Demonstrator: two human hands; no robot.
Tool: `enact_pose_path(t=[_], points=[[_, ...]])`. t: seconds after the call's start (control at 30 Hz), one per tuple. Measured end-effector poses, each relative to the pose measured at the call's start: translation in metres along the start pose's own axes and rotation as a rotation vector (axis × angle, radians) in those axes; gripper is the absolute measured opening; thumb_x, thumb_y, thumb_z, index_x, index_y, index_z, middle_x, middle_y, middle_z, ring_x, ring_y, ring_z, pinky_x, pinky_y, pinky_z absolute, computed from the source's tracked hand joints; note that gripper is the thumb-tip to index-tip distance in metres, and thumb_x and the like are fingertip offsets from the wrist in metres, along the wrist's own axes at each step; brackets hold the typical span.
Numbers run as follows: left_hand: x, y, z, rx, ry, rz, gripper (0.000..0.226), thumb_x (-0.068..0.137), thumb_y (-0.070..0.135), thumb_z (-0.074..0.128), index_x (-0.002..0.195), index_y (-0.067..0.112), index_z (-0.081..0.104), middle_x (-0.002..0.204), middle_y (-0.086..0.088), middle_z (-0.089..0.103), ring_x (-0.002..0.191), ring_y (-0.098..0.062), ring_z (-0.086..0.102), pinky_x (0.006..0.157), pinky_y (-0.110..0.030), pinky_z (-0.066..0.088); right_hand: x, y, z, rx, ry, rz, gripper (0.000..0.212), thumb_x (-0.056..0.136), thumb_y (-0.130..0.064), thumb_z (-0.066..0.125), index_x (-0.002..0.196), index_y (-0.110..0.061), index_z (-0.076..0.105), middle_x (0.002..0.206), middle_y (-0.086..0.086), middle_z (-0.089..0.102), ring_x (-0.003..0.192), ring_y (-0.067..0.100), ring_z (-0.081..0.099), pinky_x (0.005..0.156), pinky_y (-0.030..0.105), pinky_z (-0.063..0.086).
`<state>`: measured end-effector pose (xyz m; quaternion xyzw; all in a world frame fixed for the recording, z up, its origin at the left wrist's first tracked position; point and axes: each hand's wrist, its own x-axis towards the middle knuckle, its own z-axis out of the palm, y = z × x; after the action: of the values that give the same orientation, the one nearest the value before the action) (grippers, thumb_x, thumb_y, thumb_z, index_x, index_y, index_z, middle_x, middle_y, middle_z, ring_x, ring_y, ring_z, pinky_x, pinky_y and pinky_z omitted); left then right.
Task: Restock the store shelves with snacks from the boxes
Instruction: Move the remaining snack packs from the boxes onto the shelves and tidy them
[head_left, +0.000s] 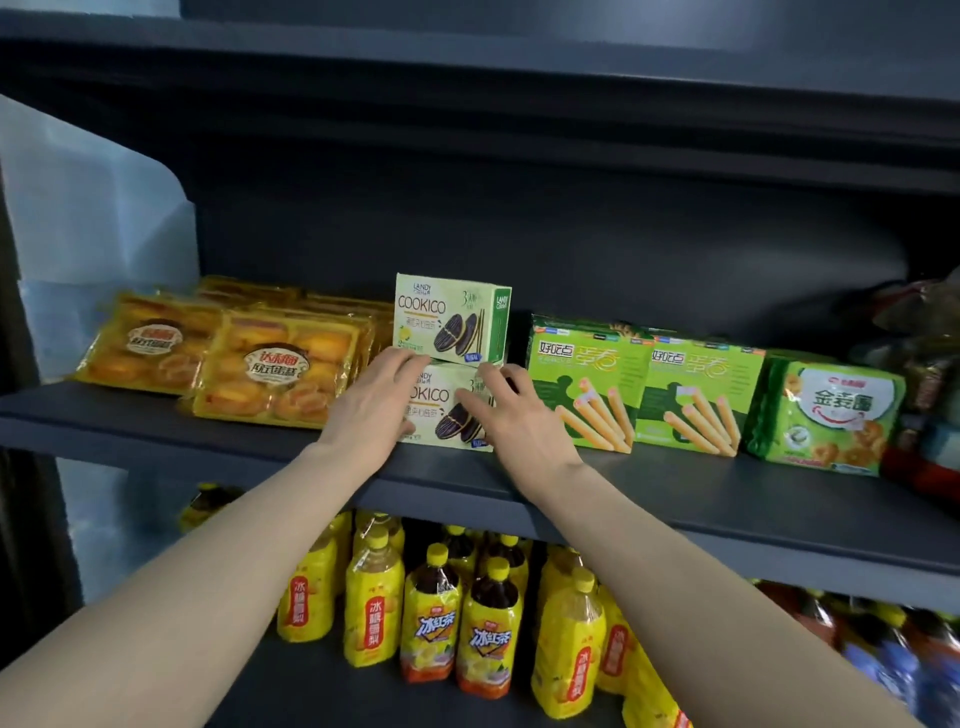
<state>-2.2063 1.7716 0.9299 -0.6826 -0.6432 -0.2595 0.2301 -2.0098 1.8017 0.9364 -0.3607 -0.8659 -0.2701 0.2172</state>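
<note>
Two pale green Cookico cookie boxes stand stacked on the dark shelf. The upper box sits squarely on the lower box. My left hand lies against the lower box's left side, fingers reaching up to the seam between the boxes. My right hand rests on the lower box's front and right side, fingers straight and spread. Neither hand curls round a box.
Yellow egg-tart packs lie left of the boxes. Green egg-roll boxes and a green biscuit bag stand to the right. Yellow iced-tea bottles fill the shelf below. Another shelf board hangs overhead.
</note>
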Motion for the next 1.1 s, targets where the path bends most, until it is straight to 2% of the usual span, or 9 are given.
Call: enact_pose_path(t=[0.17,0.27,0.4,0.5,0.6,0.7,0.87,1.03,1.1], points=[[0.013,-0.013,0.008,-0.020,-0.015,0.000,0.086,0.074,0.010,0.082,0.146,0.015,0.036,0.146,-0.005,0.037,0.133,-0.024,0.044,0.093,-0.038,0.052,0.014,-0.008,-0.003,-0.009,-0.057,-0.001,0.069,0.083,0.009,0.062,0.144,-0.017,0.044,0.154,0.012,0.025,0.139,0.038,0.022,0.095,0.040,0.054],[0.015,-0.020,0.008,-0.028,-0.029,0.019,0.085,0.075,0.014,0.083,0.145,0.017,0.035,0.146,-0.004,0.036,0.137,-0.023,0.039,0.092,-0.039,0.053,0.023,-0.004,0.003,-0.017,-0.004,-0.006,0.057,0.081,0.004,0.070,0.131,-0.020,0.059,0.145,0.012,0.040,0.129,0.037,0.039,0.079,0.040,0.059],[0.021,-0.024,0.000,-0.094,-0.018,0.008,0.077,0.075,0.042,0.081,0.137,0.017,0.042,0.139,-0.001,0.042,0.127,-0.021,0.045,0.094,-0.034,0.050,0.037,0.010,0.010,0.034,0.342,-0.093,0.012,0.086,-0.019,0.071,0.094,-0.011,0.070,0.111,0.014,0.060,0.092,0.034,0.055,0.065,0.044,0.053],[0.038,-0.018,-0.013,-0.221,0.086,-0.135,0.072,0.085,0.049,0.070,0.138,0.012,0.039,0.136,-0.006,0.042,0.120,-0.020,0.050,0.095,-0.029,0.044,0.067,0.027,-0.005,0.086,0.482,0.113,0.038,0.088,-0.032,0.071,0.112,-0.005,0.059,0.120,0.019,0.053,0.097,0.035,0.052,0.080,0.042,0.050],[0.065,-0.018,-0.024,-0.386,0.026,-0.343,0.087,0.090,0.037,0.068,0.155,0.014,0.013,0.152,-0.012,0.033,0.133,-0.027,0.044,0.105,-0.038,0.040,0.097,0.044,-0.015,0.224,0.226,0.261,0.072,0.089,-0.036,0.072,0.146,-0.013,0.035,0.137,0.021,0.040,0.112,0.040,0.053,0.091,0.046,0.049],[0.084,-0.026,-0.018,-0.410,-0.166,-0.385,0.085,0.092,0.033,0.065,0.155,0.020,0.010,0.142,-0.007,0.051,0.119,-0.024,0.058,0.096,-0.041,0.052,0.122,0.055,-0.011,0.281,0.002,0.216,0.071,0.091,-0.019,0.069,0.151,-0.018,0.032,0.140,0.018,0.036,0.110,0.045,0.058,0.092,0.044,0.049],[0.092,-0.029,-0.006,-0.429,-0.243,-0.402,0.075,0.100,0.032,0.052,0.158,0.024,0.004,0.134,-0.003,0.058,0.103,-0.018,0.065,0.082,-0.036,0.059,0.139,0.061,0.005,0.260,0.008,0.215,0.067,0.090,-0.011,0.068,0.149,-0.013,0.036,0.143,0.019,0.032,0.112,0.044,0.056,0.096,0.045,0.050],[0.087,-0.036,-0.009,-0.442,-0.285,-0.351,0.071,0.103,0.043,0.040,0.158,0.020,0.000,0.137,-0.005,0.057,0.109,-0.019,0.063,0.089,-0.042,0.057,0.133,0.053,0.007,0.186,0.018,0.217,0.072,0.093,-0.007,0.063,0.154,-0.013,0.026,0.147,0.022,0.029,0.119,0.041,0.051,0.096,0.044,0.047],[0.074,-0.036,-0.014,-0.420,-0.272,-0.332,0.071,0.103,0.050,0.036,0.158,0.016,0.007,0.138,-0.005,0.057,0.118,-0.022,0.059,0.096,-0.044,0.052,0.119,0.046,0.003,0.122,0.107,0.201,0.068,0.088,0.002,0.061,0.149,-0.011,0.035,0.140,0.021,0.038,0.114,0.040,0.051,0.088,0.045,0.050]])
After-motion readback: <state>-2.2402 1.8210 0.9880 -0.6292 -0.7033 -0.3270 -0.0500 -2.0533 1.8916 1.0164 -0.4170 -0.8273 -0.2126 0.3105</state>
